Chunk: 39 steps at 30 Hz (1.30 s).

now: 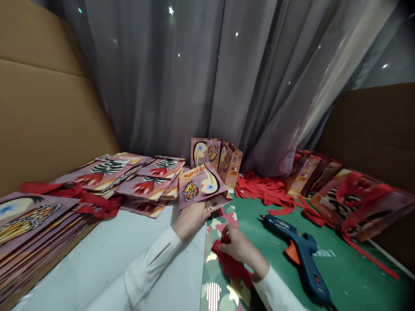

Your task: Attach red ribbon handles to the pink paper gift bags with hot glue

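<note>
My left hand (193, 219) is closed on the lower edge of a printed paper bag (201, 183). The bag is tilted and bears a yellow butterfly and a pale face drawing; the hand hides part of its underside. Lower and to the right, my right hand (240, 247) pinches a red ribbon (234, 268), which hangs below the fingers over a patterned strip (212, 257). A blue glue gun (300, 255) with an orange trigger lies to the right of that hand, its nozzle pointing to the far left.
Flat bags lie in stacks (151, 186) at the left, with red ribbons (76, 190) and another tall pile (35, 242). Opened bags (205, 151) stand behind. Red ribbons (266, 190) heap up near bags (356, 203) at right. Cardboard (45, 103) and a grey curtain (181, 86) enclose the table.
</note>
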Each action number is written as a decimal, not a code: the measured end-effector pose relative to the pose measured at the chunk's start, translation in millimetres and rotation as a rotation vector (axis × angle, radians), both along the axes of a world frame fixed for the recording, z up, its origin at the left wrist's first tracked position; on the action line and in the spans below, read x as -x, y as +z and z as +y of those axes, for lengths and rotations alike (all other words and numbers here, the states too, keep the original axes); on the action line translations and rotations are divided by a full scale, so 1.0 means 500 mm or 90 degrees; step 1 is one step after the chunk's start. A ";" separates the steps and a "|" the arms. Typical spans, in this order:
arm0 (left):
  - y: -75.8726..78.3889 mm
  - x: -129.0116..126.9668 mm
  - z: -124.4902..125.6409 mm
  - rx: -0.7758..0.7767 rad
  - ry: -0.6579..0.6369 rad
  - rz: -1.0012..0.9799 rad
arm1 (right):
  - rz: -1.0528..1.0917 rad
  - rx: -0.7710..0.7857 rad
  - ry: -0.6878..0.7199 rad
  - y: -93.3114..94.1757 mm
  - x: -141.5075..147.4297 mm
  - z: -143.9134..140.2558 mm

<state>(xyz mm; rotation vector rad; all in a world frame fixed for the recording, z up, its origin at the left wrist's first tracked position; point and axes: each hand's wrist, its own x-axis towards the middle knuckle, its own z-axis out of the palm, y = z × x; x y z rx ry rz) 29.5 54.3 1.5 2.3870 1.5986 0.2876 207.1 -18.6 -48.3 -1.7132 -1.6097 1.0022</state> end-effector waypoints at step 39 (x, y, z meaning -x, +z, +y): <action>0.046 -0.028 -0.034 0.144 0.032 -0.063 | 0.477 0.077 0.138 -0.021 0.046 0.021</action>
